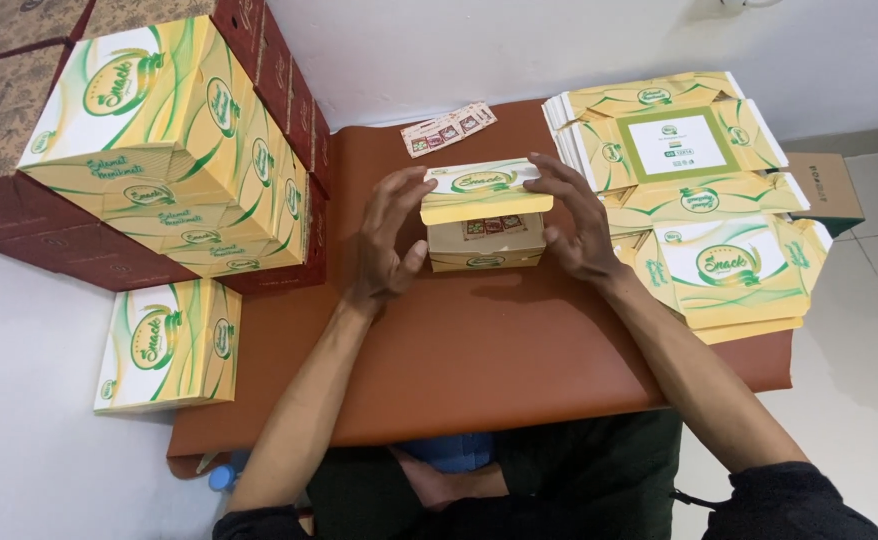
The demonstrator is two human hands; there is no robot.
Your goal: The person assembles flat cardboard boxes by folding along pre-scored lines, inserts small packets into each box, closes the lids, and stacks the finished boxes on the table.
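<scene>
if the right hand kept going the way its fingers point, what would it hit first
The right hand points left along the box lid, so it would probably meet the left hand fingertips first; depth is hard to judge.

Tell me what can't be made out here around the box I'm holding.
- Inside of the yellow box, head view: its lid covers it.
- Left hand and right hand palms: turned toward the box.
- Small cards: pictures too small to make out.
- Stack of finished boxes: cut off by the top edge.
- Flat box blanks: lower sheets hidden by upper ones.
</scene>
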